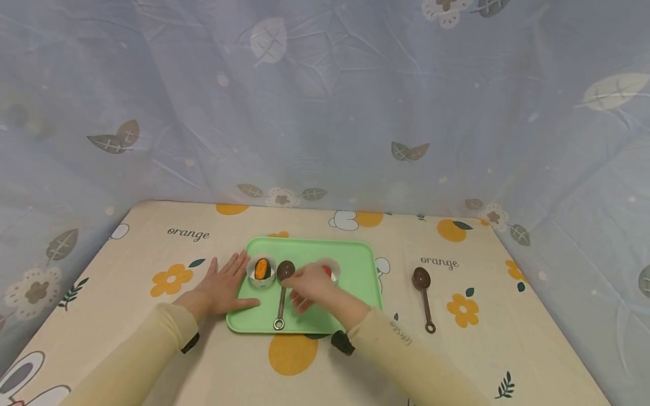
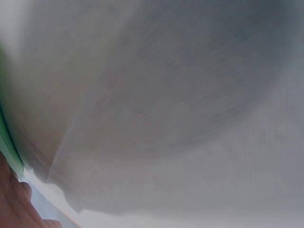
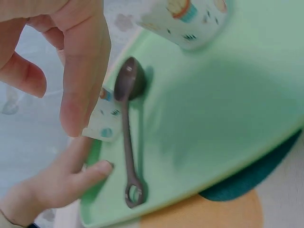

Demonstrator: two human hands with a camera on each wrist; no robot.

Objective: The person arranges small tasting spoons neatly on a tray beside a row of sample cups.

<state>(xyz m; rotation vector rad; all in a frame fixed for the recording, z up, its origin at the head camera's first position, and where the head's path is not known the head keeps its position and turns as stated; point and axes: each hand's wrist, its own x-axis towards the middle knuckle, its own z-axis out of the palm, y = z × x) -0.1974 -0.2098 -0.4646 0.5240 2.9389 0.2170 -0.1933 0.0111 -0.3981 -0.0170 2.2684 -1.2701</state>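
My left hand [image 1: 224, 285] lies flat with spread fingers across the left edge of a light green tray [image 1: 355, 270]. Near its fingertips stands a small paper cup [image 1: 262, 283] holding a toy sushi piece [image 1: 262, 269] with an orange top. A brown measuring spoon [image 1: 282, 296] lies on the tray beside this cup, handle toward me. Over the tray, my right hand [image 1: 313, 285] hovers by the spoon's bowl; in the right wrist view its loosely bent fingers [image 3: 83, 80] hold nothing. Behind that hand, a second paper cup [image 1: 332, 264] with a red item is partly hidden.
Another brown spoon [image 1: 424, 296] lies on the patterned tablecloth [image 1: 386, 349], to the right of the tray. A grey-blue curtain [image 1: 325, 113] hangs behind and at both sides of the table. Pale blurred cloth fills most of the left wrist view.
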